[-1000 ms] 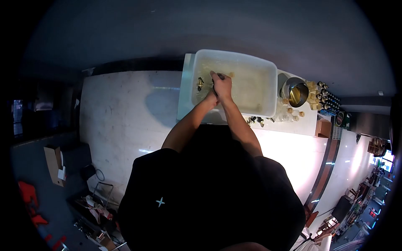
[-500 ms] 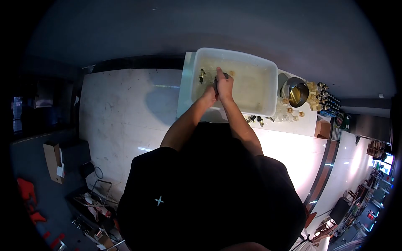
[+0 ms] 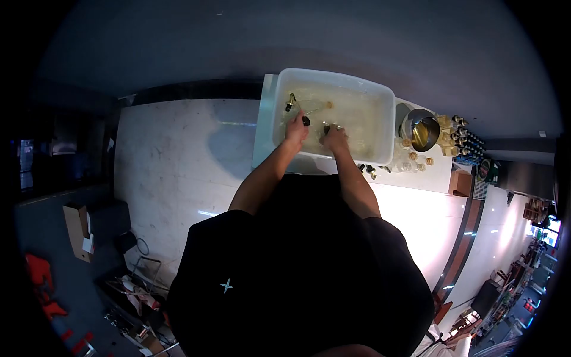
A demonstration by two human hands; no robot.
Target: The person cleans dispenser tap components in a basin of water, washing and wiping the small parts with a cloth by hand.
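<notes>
A large white tub [image 3: 386,128] of cloudy water stands on the counter, and both hands are over or in its left half. My left hand [image 3: 295,129] is closed round a small dark object [image 3: 306,121]. To its right, my right hand [image 3: 335,138] has its fingers bent round another small dark piece [image 3: 326,128], too small to name. A black and gold fitting [image 3: 290,102] lies at the tub's left side. A clear bottle [image 3: 315,107] with a tan neck lies in the water just beyond my hands.
Right of the tub stand a metal bowl [image 3: 424,130] with yellowish contents, several small clear bottles [image 3: 420,167] and rows of dark-topped bottles [image 3: 467,140]. More black fittings [image 3: 371,171] lie by the tub's near edge. A cardboard box [image 3: 460,182] sits further right.
My hands were together around a dark object and have now come apart, the right one moving right and nearer the water. The fitting at the tub's left has shifted slightly away from me.
</notes>
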